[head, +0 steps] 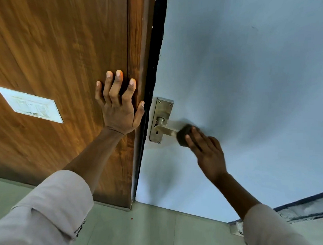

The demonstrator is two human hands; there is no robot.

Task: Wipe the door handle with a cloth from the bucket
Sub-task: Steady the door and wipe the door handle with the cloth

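A metal lever door handle (163, 129) on a steel backplate (162, 111) sits on the pale blue door (237, 74), near its left edge. My right hand (206, 151) holds a dark bunched cloth (184, 134) pressed around the outer end of the lever; hand and cloth are motion-blurred. My left hand (119, 103) lies flat with fingers spread on the brown wooden panel (63, 52), just left of the door's dark edge. The bucket is out of sight.
A white switch plate (31, 105) is mounted on the wooden panel to the left. Pale floor tiles (151, 229) run along the bottom. A rough grey ledge (306, 210) shows at the lower right.
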